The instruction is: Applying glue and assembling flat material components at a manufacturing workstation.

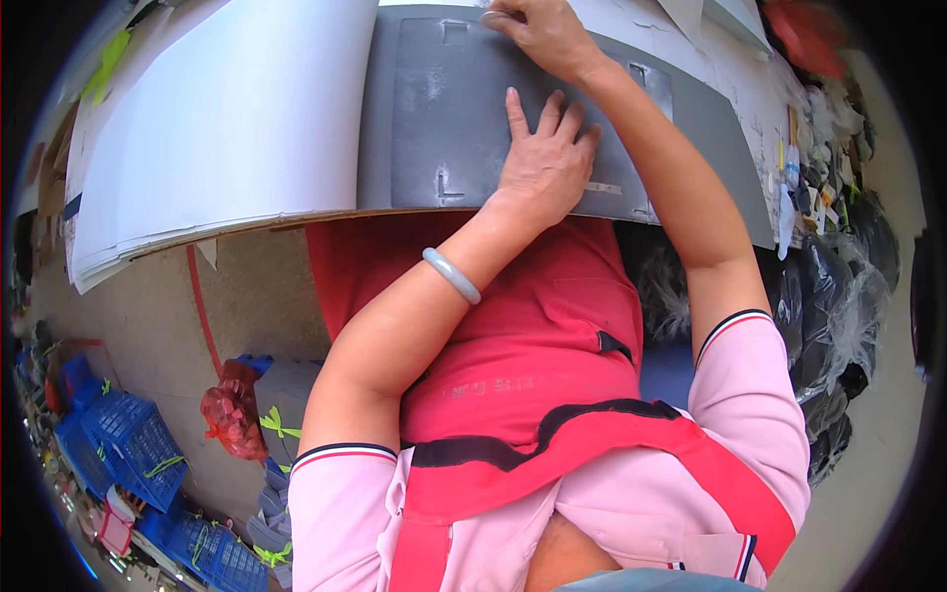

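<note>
A dark grey board [424, 128] lies on the worktable in front of me. Its inner panel has bracket-shaped corner marks and pale scuffs. My left hand [548, 163] rests flat on the board with its fingers spread, near the edge closest to me. Farther off, at the board's far edge, my right hand [545, 32] has its fingers pinched together. Whatever sits between those fingertips is too small or hidden to make out. Beside my left wrist, a short pale strip [604, 187] shows on the board.
Large white sheets [222, 118] are stacked left of the board, overhanging the table's near edge. Blue plastic crates [128, 439] and a red bag [233, 409] stand on the floor at left. Clear and black plastic bags [824, 306] crowd the right side.
</note>
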Action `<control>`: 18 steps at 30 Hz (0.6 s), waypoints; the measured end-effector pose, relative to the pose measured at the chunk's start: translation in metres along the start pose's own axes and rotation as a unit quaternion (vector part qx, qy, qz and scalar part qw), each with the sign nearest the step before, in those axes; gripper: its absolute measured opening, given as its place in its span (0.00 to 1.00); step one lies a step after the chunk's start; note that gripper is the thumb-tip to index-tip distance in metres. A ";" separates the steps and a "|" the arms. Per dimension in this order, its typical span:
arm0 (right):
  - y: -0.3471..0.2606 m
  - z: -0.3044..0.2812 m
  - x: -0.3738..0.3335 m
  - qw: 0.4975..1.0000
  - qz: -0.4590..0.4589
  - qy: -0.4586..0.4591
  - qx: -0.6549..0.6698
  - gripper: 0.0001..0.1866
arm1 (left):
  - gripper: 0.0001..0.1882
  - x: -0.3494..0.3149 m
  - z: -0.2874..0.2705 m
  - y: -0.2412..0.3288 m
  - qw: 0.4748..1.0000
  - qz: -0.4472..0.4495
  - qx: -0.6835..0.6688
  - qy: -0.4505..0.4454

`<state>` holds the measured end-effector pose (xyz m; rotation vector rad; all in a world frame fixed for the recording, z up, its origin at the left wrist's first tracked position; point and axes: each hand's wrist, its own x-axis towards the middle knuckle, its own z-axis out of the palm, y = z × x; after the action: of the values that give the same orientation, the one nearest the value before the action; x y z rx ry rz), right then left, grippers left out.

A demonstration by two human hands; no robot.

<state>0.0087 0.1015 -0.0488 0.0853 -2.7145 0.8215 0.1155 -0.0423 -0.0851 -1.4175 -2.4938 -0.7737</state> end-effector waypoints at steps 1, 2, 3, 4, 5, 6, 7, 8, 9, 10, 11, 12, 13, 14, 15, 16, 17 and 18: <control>-0.013 0.007 0.008 1.000 -0.025 -0.010 -0.011 0.10 | 0.19 -0.002 0.000 -0.002 1.000 -0.004 -0.007 -0.004; -0.022 0.010 0.014 0.998 -0.049 -0.020 -0.024 0.10 | 0.20 -0.002 0.000 -0.002 1.000 -0.001 -0.023 0.007; -0.031 0.013 0.019 0.998 -0.051 -0.023 -0.021 0.10 | 0.20 -0.003 0.000 -0.003 1.000 -0.005 -0.021 0.007; -0.034 0.014 0.022 0.999 -0.040 -0.028 -0.020 0.10 | 0.20 -0.002 0.000 -0.003 1.000 0.002 -0.027 0.006; -0.037 0.016 0.024 0.999 -0.029 -0.033 -0.018 0.10 | 0.20 -0.001 -0.001 -0.002 0.999 0.008 -0.033 0.004; -0.037 0.019 0.027 0.999 -0.030 -0.036 -0.018 0.10 | 0.20 -0.001 -0.001 -0.002 0.999 0.005 -0.033 0.003; -0.034 0.021 0.030 0.997 -0.045 -0.044 -0.053 0.10 | 0.19 0.000 -0.001 -0.001 0.999 0.007 -0.040 0.004; -0.031 0.022 0.032 0.993 -0.060 -0.051 -0.088 0.10 | 0.19 0.001 -0.001 0.000 0.999 0.010 -0.046 0.004; -0.028 0.024 0.032 0.993 -0.058 -0.052 -0.089 0.10 | 0.19 0.002 -0.001 0.000 0.999 0.010 -0.048 0.004; -0.032 0.026 0.036 0.990 -0.053 -0.069 -0.107 0.10 | 0.19 0.001 -0.001 -0.001 0.999 0.010 -0.049 0.014; -0.036 0.027 0.038 0.987 -0.049 -0.086 -0.125 0.11 | 0.18 0.000 0.000 -0.003 0.998 0.010 -0.049 0.025; -0.039 0.024 0.040 0.987 -0.049 -0.087 -0.124 0.11 | 0.18 -0.001 0.000 -0.003 0.998 0.009 -0.049 0.024; -0.043 0.020 0.044 0.980 -0.017 -0.119 -0.159 0.11 | 0.18 -0.001 0.002 -0.004 0.997 0.006 -0.058 0.040; -0.047 0.018 0.046 0.969 0.015 -0.150 -0.194 0.11 | 0.18 -0.002 0.004 -0.004 0.996 0.002 -0.067 0.057; -0.045 0.016 0.043 0.970 0.012 -0.150 -0.193 0.11 | 0.18 -0.003 0.006 -0.005 0.996 0.000 -0.064 0.058; -0.043 0.012 0.036 0.985 0.012 -0.100 -0.141 0.10 | 0.18 -0.002 0.006 -0.003 0.998 0.003 -0.060 0.037; -0.043 0.011 0.033 0.995 0.013 -0.050 -0.088 0.10 | 0.18 -0.002 0.005 -0.002 0.998 0.006 -0.055 0.015; -0.042 0.009 0.035 0.981 0.149 -0.123 0.021 0.08 | 0.18 -0.002 0.005 -0.004 0.998 0.002 -0.053 0.017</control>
<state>-0.0210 0.0626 -0.0229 -0.2318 -2.9885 1.0105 0.1144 -0.0428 -0.0920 -1.4295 -2.4567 -0.9342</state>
